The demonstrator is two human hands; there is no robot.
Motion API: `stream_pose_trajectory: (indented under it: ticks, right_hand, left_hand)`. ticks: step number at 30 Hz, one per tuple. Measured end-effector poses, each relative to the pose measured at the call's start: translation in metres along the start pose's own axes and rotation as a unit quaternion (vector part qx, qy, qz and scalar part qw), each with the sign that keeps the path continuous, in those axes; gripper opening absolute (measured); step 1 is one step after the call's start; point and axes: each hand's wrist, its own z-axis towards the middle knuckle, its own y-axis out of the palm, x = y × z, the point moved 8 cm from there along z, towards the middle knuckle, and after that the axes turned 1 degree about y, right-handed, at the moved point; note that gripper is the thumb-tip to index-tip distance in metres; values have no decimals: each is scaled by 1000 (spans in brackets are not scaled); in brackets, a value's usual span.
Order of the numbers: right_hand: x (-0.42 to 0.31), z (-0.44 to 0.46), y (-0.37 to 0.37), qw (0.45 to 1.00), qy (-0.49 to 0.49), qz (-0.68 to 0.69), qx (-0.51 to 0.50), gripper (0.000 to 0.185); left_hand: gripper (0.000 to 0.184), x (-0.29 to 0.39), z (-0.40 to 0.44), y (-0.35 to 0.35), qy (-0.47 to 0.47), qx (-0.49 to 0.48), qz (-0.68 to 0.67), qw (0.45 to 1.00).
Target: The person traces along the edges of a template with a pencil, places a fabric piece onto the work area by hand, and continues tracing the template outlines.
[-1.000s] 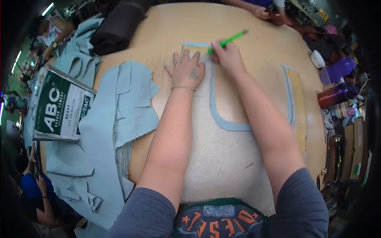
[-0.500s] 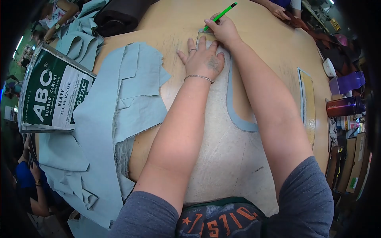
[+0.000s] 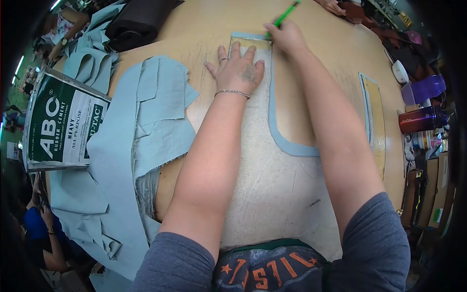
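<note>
The pencil (image 3: 287, 12) slides rightward, pinched by the right hand (image 3: 288, 37), the spread left hand (image 3: 238, 73) apparently steadying the template (image 3: 267, 194).

The template (image 3: 265, 194) looks scuffed, the frayed cloth (image 3: 163, 97) matt, the can (image 3: 73, 121) metal.

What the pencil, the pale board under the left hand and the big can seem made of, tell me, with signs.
Pencil: probably painted wood, judging by its slim, smooth green shaft; plastic is possible.
Pale board: perhaps stiff card, dull finish; it lies flat with scuffs and dark marks.
Can: likely metal; grey, slightly shiny rim beside printed green-and-white side.
</note>
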Motion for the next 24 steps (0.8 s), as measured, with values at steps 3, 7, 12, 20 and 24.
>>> stream_pose_trajectory:
  ticks: [3, 7, 12, 20, 24]
  right_hand:
    - [24, -40, -47, 990, 46, 119, 69, 22]
    - [38, -103, -59, 920, 55, 341, 184, 16]
    - [30, -118, -54, 924, 32, 340, 170, 18]
    - [46, -109, -52, 948, 19, 258, 187, 19]
    - [56, -104, -53, 954, -12, 217, 205, 19]
  left_hand:
    - [47, 1, 0, -3, -3, 5, -4, 1000]
    - [48, 1, -1, -3, 1, 24, -10, 1000]
    - [37, -14, -4, -18, 73, 133, -253, 955]
    - [34, -7, -142, -58, 135, 82, -192, 969]
    - [39, -3, -168, -41, 128, 34, -102, 986]
